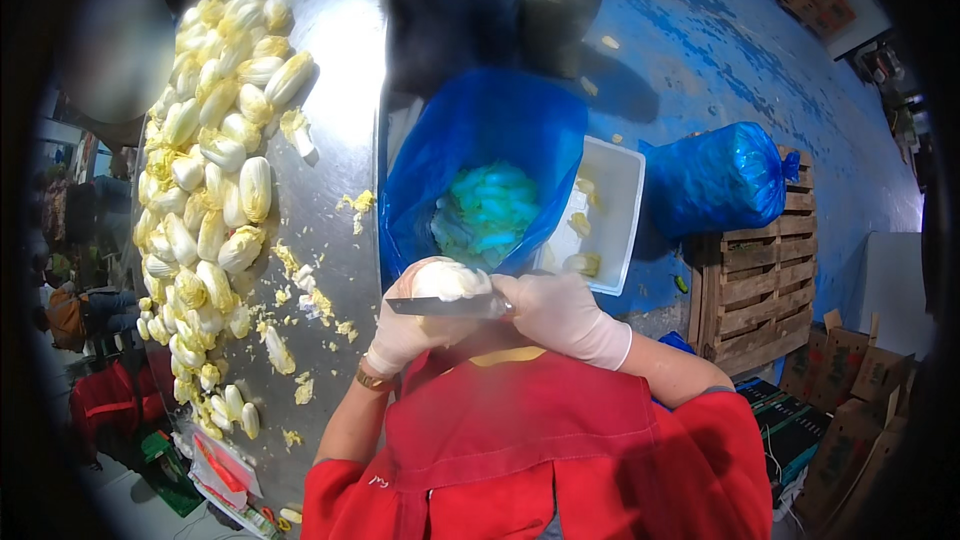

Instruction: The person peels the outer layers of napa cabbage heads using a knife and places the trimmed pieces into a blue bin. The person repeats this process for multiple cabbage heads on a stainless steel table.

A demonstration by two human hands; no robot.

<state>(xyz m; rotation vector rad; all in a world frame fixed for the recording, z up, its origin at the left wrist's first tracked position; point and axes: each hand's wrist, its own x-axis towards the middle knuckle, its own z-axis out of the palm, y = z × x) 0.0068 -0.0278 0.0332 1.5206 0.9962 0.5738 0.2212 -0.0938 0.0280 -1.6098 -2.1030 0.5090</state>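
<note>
My gloved left hand (405,337) holds a pale head of napa cabbage (448,281) close to my chest. In my right hand (562,307), also gloved, I grip a knife (442,306) whose blade lies across the near side of the cabbage. Whether the edge is in the leaves cannot be told. Just beyond my hands a blue plastic bag (517,112) gapes wide, with leafy pieces (495,202) inside that look green-blue through its tint. On my left, many trimmed napa cabbages (217,142) are heaped on a steel table (330,112).
Leaf scraps (319,304) litter the table. A white foam box (630,210) holding some leaves stands right of the bag. Farther right are a filled, tied blue bag (712,180), wooden pallets (772,262) and cardboard boxes (847,382). Orange-handled scissors (274,519) lie at the table's near end.
</note>
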